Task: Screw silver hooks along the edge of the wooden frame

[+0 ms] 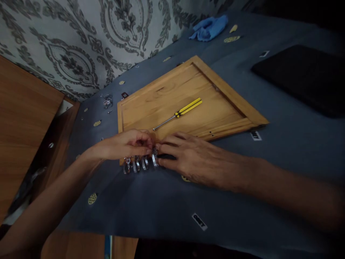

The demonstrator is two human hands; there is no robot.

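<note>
A framed wooden panel (164, 95) lies on the dark blue cloth. Along its near edge sits a row of several shiny curved metal clips (136, 164). My right hand (195, 158) reaches in from the right, its fingertips on the rightmost metal clip (154, 159). Close beside it, my left hand (132, 144) is closed, thumb and fingers pinched together above the row; what they hold, if anything, is too small to make out. A yellow and black screwdriver (188, 107) rests on the panel, its shaft tip pointing toward my hands.
More small metal parts (108, 101) lie past the panel's left corner, with a screw (110, 112) nearby. A blue crumpled cloth (210, 28) is at the back, and a black flat object (302, 81) at the right. Patterned fabric (81, 43) rises behind the table.
</note>
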